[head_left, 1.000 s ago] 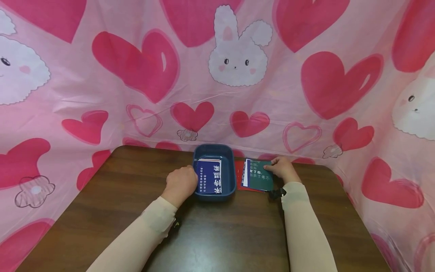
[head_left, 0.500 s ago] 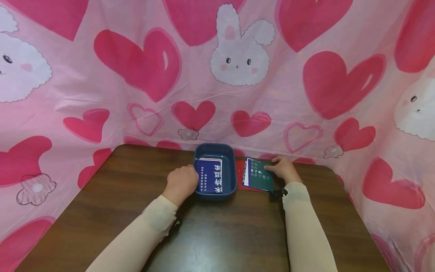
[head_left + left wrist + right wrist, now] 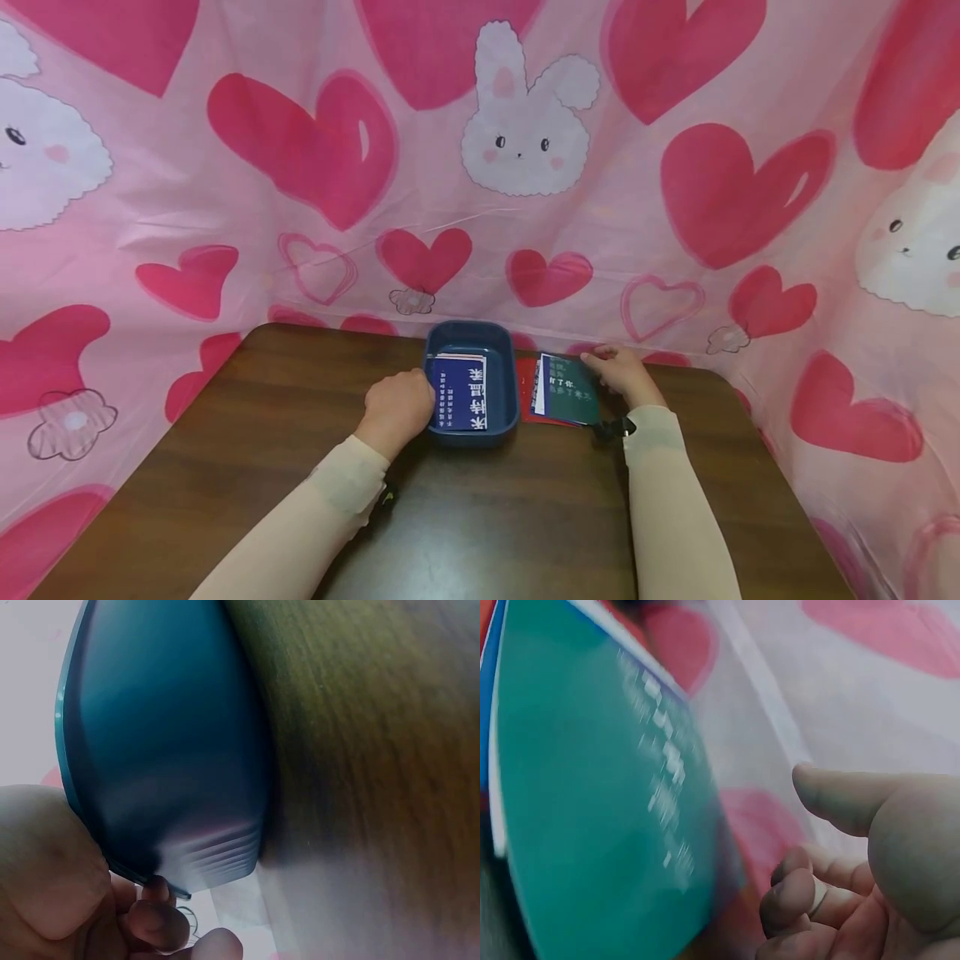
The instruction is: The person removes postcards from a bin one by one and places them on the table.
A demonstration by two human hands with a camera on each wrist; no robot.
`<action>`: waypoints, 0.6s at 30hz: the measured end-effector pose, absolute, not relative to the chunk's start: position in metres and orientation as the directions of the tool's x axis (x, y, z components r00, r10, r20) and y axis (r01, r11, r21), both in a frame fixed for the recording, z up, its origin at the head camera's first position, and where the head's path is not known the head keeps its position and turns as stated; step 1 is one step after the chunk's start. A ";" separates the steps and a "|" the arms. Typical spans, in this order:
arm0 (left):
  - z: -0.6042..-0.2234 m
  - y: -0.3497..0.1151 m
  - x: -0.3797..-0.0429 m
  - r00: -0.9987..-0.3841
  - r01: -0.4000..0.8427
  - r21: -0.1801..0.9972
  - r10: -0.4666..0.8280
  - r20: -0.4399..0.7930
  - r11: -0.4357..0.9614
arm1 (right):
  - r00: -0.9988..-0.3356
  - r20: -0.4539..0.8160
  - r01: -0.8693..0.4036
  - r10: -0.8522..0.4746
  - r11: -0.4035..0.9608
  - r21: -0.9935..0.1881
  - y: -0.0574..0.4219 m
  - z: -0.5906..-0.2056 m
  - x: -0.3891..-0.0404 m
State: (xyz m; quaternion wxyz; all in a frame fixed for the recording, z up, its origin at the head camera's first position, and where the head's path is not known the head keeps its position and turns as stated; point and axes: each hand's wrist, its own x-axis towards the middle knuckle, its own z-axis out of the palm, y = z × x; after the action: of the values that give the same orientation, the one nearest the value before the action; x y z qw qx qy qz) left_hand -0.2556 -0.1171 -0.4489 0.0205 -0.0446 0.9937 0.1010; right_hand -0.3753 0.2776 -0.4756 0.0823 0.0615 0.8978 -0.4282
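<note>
My left hand [image 3: 399, 408] grips the left rim of a dark blue plastic tub [image 3: 474, 333]; in the left wrist view its curled fingers [image 3: 157, 926] lie at the rim's corner. Inside the tub lies a stack of cards, topped by a purple-blue card [image 3: 457, 396] with white lettering. Right of the tub, another stack is fanned out, with a green card [image 3: 570, 404] on top and a red card [image 3: 527, 375] partly showing below. My right hand [image 3: 622, 375] is beside that stack's upper right corner. The right wrist view shows a gap between its thumb [image 3: 840, 796] and the green card.
The brown wooden table [image 3: 465, 517] has rounded back corners. A pink cloth [image 3: 525, 217] with hearts and rabbits hangs right behind its back edge and along both sides. A dark wrist strap [image 3: 613, 429] sits at the right cuff.
My right thumb has come off the green card, and the fingers have let go of the stack's edge. The left hand keeps its grip on the tub. The head view has shifted slightly.
</note>
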 end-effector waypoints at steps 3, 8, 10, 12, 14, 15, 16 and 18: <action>-0.447 -0.117 -0.255 -0.995 -0.090 0.197 -0.082 -0.049 0.976 | -0.980 -0.197 0.164 0.014 0.612 -0.774 0.268 -0.463 -0.372; -0.448 -0.117 -0.256 -0.994 -0.098 0.190 -0.089 -0.057 0.977 | -0.987 -0.139 0.066 -0.077 0.599 -0.798 0.248 -0.443 -0.365; -0.448 -0.117 -0.257 -0.994 -0.101 0.187 -0.091 -0.063 0.977 | -0.986 -0.118 0.027 -0.116 0.593 -0.805 0.237 -0.439 -0.363; -0.448 -0.117 -0.257 -0.994 -0.103 0.189 -0.091 -0.067 0.977 | -0.983 -0.100 -0.008 -0.153 0.582 -0.813 0.225 -0.434 -0.360; -0.447 -0.117 -0.257 -0.994 -0.098 0.193 -0.087 -0.068 0.976 | -0.976 -0.088 -0.041 -0.197 0.570 -0.821 0.212 -0.429 -0.357; -0.447 -0.117 -0.256 -0.994 -0.098 0.196 -0.086 -0.068 0.976 | -0.972 -0.085 -0.055 -0.218 0.567 -0.822 0.205 -0.427 -0.356; -0.447 -0.117 -0.256 -0.994 -0.097 0.198 -0.085 -0.066 0.975 | -0.967 -0.080 -0.073 -0.241 0.563 -0.823 0.197 -0.424 -0.354; -0.447 -0.117 -0.256 -0.994 -0.097 0.201 -0.086 -0.063 0.975 | -0.957 -0.083 -0.092 -0.276 0.566 -0.820 0.183 -0.417 -0.350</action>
State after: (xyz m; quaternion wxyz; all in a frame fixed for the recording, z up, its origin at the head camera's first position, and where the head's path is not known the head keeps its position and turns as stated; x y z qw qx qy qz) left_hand -0.2559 -0.1172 -0.4474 0.0272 -0.0462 0.9933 0.1023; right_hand -0.3503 0.1829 -0.4175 0.1014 -0.1048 0.8789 -0.4541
